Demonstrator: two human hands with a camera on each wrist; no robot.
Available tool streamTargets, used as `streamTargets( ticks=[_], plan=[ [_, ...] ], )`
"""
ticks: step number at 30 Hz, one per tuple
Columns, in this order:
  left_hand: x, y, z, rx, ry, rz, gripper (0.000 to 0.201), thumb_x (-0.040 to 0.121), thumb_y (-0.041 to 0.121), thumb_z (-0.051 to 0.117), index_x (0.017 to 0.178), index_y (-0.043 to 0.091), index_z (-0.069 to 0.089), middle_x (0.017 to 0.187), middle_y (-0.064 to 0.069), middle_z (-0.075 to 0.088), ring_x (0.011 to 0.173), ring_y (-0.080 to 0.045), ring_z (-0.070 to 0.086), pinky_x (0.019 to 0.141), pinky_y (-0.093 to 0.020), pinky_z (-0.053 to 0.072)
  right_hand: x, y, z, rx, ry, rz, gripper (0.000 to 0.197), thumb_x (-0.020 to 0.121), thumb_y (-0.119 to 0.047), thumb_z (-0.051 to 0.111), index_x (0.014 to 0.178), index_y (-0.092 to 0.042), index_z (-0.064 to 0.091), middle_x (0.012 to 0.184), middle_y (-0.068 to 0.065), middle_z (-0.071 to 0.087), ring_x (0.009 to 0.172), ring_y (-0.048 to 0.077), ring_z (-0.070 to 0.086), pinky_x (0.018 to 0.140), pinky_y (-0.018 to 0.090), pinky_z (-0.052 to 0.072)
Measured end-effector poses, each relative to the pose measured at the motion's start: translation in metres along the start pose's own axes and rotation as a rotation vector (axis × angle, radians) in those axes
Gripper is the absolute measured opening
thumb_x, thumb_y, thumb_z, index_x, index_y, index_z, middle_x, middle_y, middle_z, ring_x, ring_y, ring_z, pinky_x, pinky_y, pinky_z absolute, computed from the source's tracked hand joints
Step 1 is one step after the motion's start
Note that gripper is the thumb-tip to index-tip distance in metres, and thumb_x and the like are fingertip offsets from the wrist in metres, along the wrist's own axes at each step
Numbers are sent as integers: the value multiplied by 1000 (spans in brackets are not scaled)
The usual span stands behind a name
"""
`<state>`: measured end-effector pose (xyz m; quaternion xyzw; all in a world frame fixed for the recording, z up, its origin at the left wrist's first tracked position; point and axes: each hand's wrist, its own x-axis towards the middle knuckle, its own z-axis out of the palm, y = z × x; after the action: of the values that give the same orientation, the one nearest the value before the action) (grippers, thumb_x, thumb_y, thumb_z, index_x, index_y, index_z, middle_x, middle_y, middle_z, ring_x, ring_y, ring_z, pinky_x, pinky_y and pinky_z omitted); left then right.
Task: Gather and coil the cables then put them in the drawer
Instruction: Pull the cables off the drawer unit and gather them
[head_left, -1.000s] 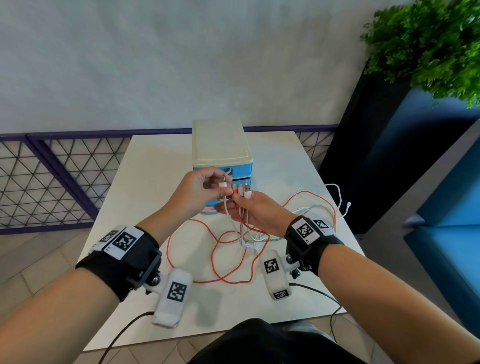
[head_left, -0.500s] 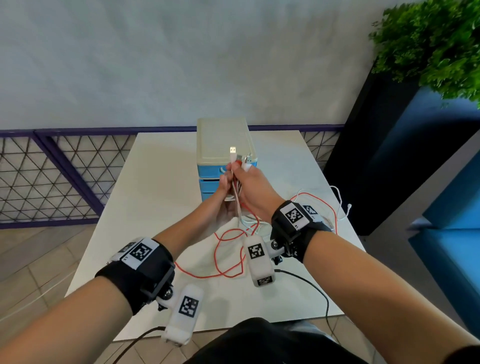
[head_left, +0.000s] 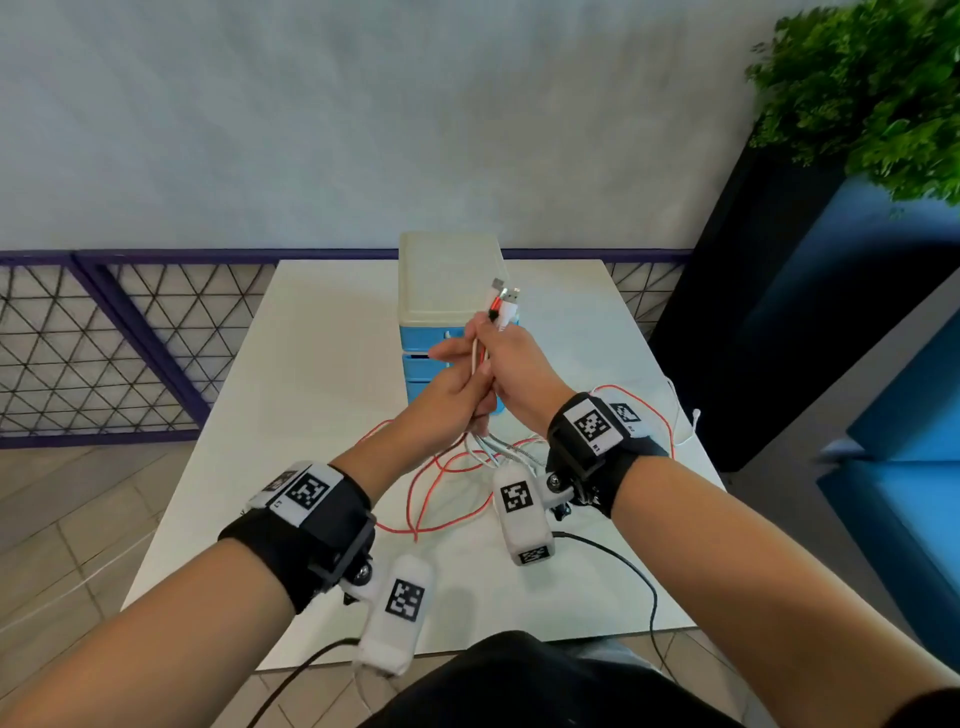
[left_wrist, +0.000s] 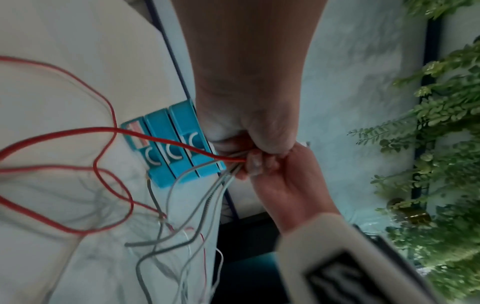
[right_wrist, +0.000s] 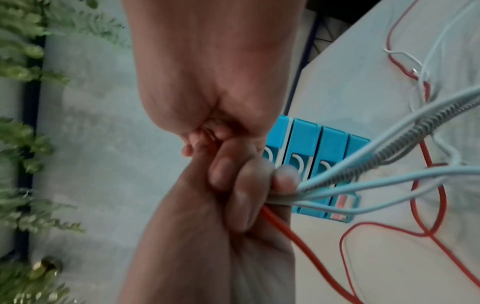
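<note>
- Wrist views blurred; the drawer unit (head_left: 451, 291) partly hidden behind both hands
- right hand (head_left: 511, 371) clenched round the cables (head_left: 501, 304), plugs upward; left hand (head_left: 451, 397) grips them just below; loops trail onto the table (head_left: 322, 364)

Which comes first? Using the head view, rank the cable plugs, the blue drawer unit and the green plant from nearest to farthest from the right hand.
1. cable plugs: sticking up out of the right hand itself.
2. blue drawer unit: just behind the hand, mid-table.
3. green plant: far off at the upper right, beyond the table.
</note>
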<state>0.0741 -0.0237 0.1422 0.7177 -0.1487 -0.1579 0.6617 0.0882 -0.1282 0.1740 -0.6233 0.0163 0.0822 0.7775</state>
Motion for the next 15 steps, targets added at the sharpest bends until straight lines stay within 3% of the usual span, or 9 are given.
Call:
streamTargets(
  ticks=[2,4,6,7,10,13,15],
  plan=[
    [-1,6,-7,-72,-68,-59,43,98,47,33,70,17,47,50,5,34,41,-7,29,46,-16,35,1,-1,-1,112,47,-20,28,105,-25,31,82,-15,42,72,6,71,73,23,69,46,21,47],
    [-4,10,-13,-98,-119,-103,50,93,57,33,65,18,44,48,4,29,40,-8,22,43,-16,30,5,-3,-1,311,91,-22,29,105,-24,30,81,-13,41,56,1,55,57,18,64,43,23,49],
    [-6,6,-16,-40,-159,-150,55,87,66,32,59,19,38,49,2,25,39,-10,18,40,-18,25,13,-8,-7,491,148,-35,31,105,-20,30,77,-14,41,47,-4,37,39,11,45,44,23,48],
    [-8,0,-17,-14,-172,-177,57,84,69,32,57,19,36,49,1,24,39,-10,17,38,-18,24,16,-13,-13,531,178,-49,31,104,-17,30,75,-15,40,45,-6,32,35,8,35,38,20,42],
    [-16,-18,-26,46,-169,-244,58,81,70,34,56,17,34,46,2,23,37,-11,16,37,-19,20,21,-26,-35,537,202,-51,31,102,-13,31,73,-17,39,43,-8,29,31,5,24,31,16,21],
    [-20,-35,-44,187,-126,-288,59,89,63,30,53,17,33,43,3,25,39,-12,19,39,-19,20,16,-30,-49,460,170,-6,30,104,-19,32,75,-16,40,43,-8,31,31,3,24,31,16,17],
    [-20,-49,-60,293,-72,-331,61,85,67,32,49,17,34,42,2,28,38,-13,22,39,-19,22,15,-32,-57,416,154,8,30,104,-20,32,75,-16,41,44,-9,32,32,3,24,31,15,16]
  ],
)
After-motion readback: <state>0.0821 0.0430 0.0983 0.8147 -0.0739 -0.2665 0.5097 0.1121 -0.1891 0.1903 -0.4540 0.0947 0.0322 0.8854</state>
